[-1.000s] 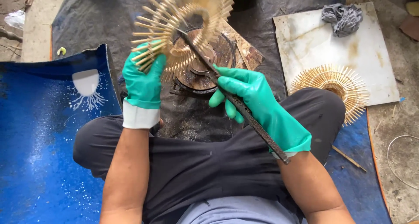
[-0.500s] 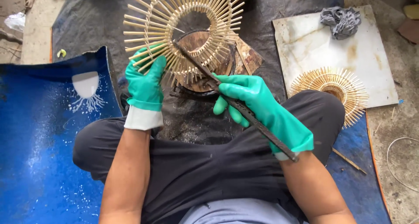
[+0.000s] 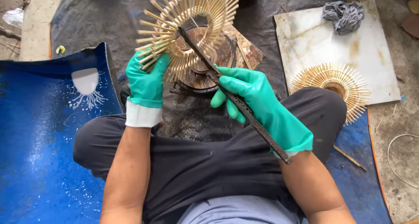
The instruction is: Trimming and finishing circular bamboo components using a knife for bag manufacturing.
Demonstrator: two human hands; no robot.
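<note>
Green-gloved left hand [image 3: 146, 82] gripping bamboo sunburst ring [image 3: 187, 25]; right hand [image 3: 253, 99] closed around dark metal rod [image 3: 233, 97] crossing it. Round burner [image 3: 205, 62] beneath; second sunburst [image 3: 334, 86], pale board [image 3: 349, 45], grey rag [image 3: 345, 15] right.

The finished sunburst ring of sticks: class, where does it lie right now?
In the head view the finished sunburst ring lies at the person's right, on the lower edge of the pale board, just beyond the right knee.
</note>
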